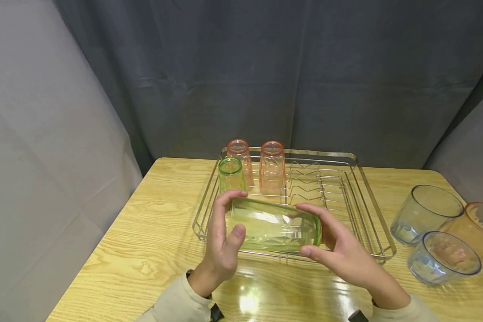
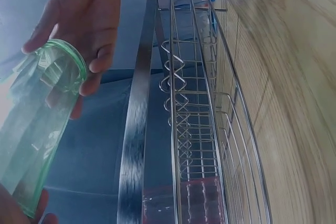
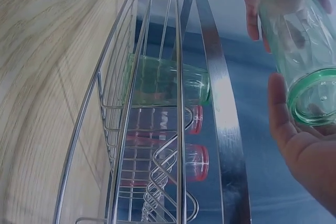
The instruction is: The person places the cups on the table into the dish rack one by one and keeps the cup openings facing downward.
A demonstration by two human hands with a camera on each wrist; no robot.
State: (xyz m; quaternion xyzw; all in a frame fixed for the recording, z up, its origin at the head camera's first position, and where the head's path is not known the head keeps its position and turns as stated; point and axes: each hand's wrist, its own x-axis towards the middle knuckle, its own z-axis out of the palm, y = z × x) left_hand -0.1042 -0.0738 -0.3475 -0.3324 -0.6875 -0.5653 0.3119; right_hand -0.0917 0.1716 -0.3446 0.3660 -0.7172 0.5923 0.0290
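Note:
A clear green drinking glass (image 1: 271, 226) lies sideways in the air between both hands, above the front of a wire dish rack (image 1: 372, 192). My left hand (image 1: 221, 241) holds its left end, fingertips along the upper edge and thumb in front. At the right end, my right hand (image 1: 346, 255) grips the glass around its thick green rim, index finger above and thumb below. The right wrist view shows this green glass (image 3: 299, 40) spanning from one hand to the other. Part of the left hand's grip is hidden behind the glass.
Inside the rack's left side stand another green glass (image 1: 231, 176) and two pink glasses (image 1: 272, 172), one pink (image 1: 240, 154) behind the green. To the right, a clear glass (image 1: 424, 212), a blue-rimmed glass (image 1: 442, 259) and an orange glass (image 1: 476, 228) stand on the wooden table (image 1: 145, 232).

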